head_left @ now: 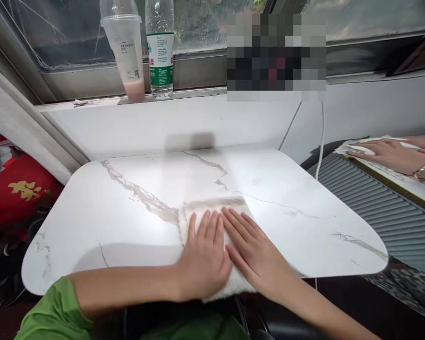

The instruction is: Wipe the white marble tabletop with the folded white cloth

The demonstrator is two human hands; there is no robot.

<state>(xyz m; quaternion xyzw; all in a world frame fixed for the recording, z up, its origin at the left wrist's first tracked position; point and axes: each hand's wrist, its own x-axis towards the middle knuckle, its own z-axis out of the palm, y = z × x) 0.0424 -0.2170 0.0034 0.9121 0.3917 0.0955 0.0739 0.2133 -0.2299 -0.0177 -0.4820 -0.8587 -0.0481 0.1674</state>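
A pale, fluffy cloth (216, 204) lies spread at the near middle of the white marbled table (134, 231), its lower end reaching past the near edge. Flat on the cloth rests my left hand (207, 255), fingers extended and pointing away from me. Beside it, my right hand (253, 250) also presses flat on the cloth, fingers stretched out and angled to the left. The two hands touch or nearly touch at the thumbs. Neither hand's fingers are wrapped round anything.
On the window ledge stand a plastic cup (129, 56) with pink liquid and a water bottle (161, 61). A red bag (24, 189) is at the left. At the right, another person's hands (393, 153) rest on a cloth; a white cable (321, 141) hangs behind the table.
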